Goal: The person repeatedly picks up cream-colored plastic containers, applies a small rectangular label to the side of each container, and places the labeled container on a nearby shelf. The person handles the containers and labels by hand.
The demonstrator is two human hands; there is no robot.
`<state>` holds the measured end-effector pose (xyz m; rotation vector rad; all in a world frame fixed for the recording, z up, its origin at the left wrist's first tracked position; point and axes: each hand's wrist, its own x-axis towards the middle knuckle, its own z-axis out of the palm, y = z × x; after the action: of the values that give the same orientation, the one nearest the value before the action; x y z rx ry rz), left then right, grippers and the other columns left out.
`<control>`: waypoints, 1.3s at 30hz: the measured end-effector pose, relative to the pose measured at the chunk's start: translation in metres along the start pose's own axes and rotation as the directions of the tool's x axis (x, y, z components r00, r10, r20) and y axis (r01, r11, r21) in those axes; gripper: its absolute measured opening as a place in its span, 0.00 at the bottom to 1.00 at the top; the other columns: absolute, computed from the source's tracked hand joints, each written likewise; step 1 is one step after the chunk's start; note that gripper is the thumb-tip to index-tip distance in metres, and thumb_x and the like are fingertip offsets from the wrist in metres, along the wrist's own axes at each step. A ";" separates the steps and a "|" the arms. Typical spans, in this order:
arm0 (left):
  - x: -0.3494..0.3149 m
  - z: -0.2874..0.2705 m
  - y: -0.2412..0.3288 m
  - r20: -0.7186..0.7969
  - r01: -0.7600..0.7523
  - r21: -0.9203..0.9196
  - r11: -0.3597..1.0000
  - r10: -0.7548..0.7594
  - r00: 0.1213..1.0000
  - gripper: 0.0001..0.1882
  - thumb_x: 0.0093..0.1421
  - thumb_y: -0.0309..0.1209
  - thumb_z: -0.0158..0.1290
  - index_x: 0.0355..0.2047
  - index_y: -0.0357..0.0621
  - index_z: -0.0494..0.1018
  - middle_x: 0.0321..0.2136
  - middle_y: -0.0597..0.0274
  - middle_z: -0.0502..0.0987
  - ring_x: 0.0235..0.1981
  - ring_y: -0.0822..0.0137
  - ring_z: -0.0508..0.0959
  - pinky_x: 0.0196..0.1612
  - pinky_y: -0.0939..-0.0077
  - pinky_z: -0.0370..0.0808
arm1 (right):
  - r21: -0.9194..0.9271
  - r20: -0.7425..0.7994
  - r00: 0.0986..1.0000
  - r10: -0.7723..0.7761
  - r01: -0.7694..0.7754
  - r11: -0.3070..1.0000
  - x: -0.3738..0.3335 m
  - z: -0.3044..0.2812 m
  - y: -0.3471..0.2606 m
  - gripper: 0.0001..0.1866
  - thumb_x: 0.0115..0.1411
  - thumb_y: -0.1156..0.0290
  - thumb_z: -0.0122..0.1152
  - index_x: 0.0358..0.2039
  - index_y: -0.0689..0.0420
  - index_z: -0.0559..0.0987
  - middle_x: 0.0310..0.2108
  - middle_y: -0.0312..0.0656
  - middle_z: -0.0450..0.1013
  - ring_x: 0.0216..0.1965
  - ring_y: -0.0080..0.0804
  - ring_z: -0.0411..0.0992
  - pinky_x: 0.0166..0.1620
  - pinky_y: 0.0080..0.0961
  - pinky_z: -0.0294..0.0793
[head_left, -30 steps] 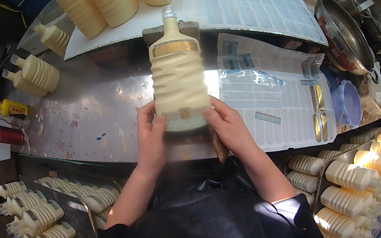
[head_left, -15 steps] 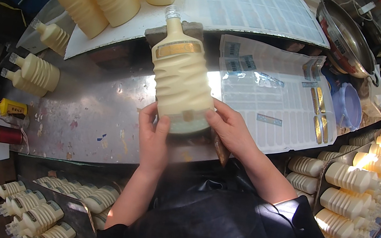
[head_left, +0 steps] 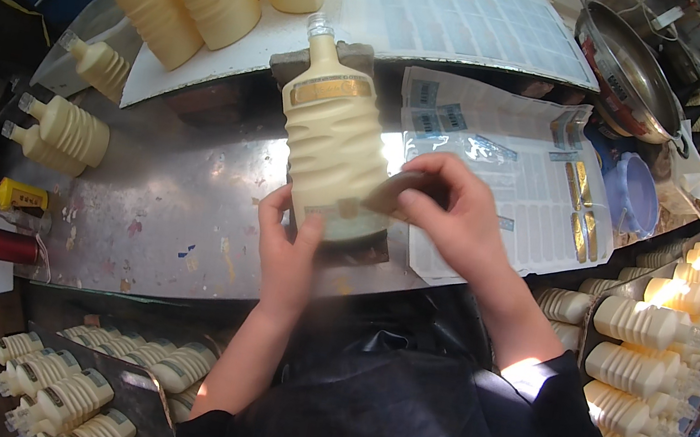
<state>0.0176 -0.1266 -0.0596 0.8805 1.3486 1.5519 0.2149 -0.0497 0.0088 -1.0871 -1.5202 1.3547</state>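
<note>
Now my left hand (head_left: 285, 245) is grasping 1 bottle (head_left: 330, 141) near the surface's (head_left: 160, 219) front edge, my right hand (head_left: 461, 220) pinching a brown tool (head_left: 391, 193).

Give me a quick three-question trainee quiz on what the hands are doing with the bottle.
1. True or false: the left hand touches the bottle.
2. What holds the flat brown piece?
A) the left hand
B) the right hand
C) both hands
3. Fill in: the bottle's upper label is mostly ____ in colour.

Key: 1 true; 2 B; 3 gold.
</note>
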 end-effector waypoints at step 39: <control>0.005 -0.013 -0.010 0.210 -0.476 0.588 0.654 0.445 0.871 0.44 0.54 0.41 0.67 0.66 0.33 0.62 0.57 0.46 0.70 0.58 0.48 0.70 0.64 0.55 0.64 | -0.551 -0.073 0.904 -0.420 0.315 0.773 -0.024 -0.001 0.018 0.13 0.59 0.80 0.67 0.45 0.60 0.83 0.38 0.43 0.83 0.37 0.34 0.81 0.41 0.26 0.79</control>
<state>0.0057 -0.1266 -0.0719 1.7911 1.7351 1.4207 0.2246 -0.0712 -0.0092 -1.1201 -1.8926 0.5419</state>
